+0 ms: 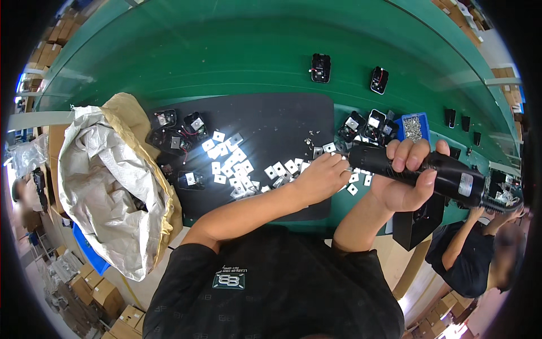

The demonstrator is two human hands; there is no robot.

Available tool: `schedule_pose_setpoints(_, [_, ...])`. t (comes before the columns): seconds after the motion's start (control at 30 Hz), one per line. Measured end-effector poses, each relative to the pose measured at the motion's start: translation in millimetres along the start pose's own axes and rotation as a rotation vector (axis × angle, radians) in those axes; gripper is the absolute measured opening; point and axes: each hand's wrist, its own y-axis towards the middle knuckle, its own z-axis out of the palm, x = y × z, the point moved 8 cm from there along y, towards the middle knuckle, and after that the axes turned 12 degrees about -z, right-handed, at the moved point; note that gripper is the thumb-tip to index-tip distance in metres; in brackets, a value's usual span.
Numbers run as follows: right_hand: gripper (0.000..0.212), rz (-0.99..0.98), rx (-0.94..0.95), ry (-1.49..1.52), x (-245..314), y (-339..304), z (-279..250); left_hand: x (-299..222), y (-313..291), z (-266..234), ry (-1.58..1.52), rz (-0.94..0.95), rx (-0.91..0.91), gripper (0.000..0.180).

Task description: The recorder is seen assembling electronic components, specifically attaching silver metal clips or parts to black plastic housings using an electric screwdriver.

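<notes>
My right hand (403,175) is wrapped round a black electric screwdriver (367,158), held nearly level with its tip pointing left. At that tip, the fingers of my left hand (322,179) are pinched together. Whatever they hold is too small or hidden to make out. Below and around the left hand lie several small white square plates (240,168), each with a dark centre. A few loose screws (309,140) are scattered on the black mat (271,116) just beyond it.
Black housings with wires (179,138) sit at the mat's left, others (353,124) at its right. A blue bin (425,120) of screws stands beside these. A large woven sack (76,169) gapes at the left. More housings (320,68) lie farther back. Another person (466,254) works at the right.
</notes>
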Motion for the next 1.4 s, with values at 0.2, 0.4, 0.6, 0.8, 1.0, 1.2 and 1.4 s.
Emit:
schedule_pose_setpoints(0.2, [0.051, 0.093, -0.03, -0.129, -48, -7, -19, 9, -30, -35, -0.159, -0.004, 0.069, 0.012])
schedule_pose_setpoints(0.4, [0.045, 0.136, -0.082, -0.131, -93, -26, -25, 87, -32, -69, -0.242, -0.388, 0.044, 0.013])
schedule_pose_setpoints(0.6, [0.045, 0.064, -0.091, -0.069, -64, -14, -27, 146, 2, -132, -0.16, -0.624, -0.233, 0.011])
schedule_pose_setpoints(0.8, [0.055, 0.084, -0.093, 0.033, -30, -19, -6, 167, 65, -134, -0.124, -0.421, -0.339, 0.013])
schedule_pose_setpoints(1.0, [0.056, 0.244, -0.116, 0.147, -6, -58, 12, 182, 101, -99, -0.077, -0.402, -0.194, 0.014])
schedule_pose_setpoints(1.2, [0.053, 0.354, -0.01, 0.312, -7, -87, 31, 190, 117, -76, -0.002, -0.464, -0.153, 0.012])
schedule_pose_setpoints(1.4, [0.049, 0.399, 0.039, 0.359, -15, -94, 37, 220, 117, -64, -0.15, -0.596, -0.133, 0.017])
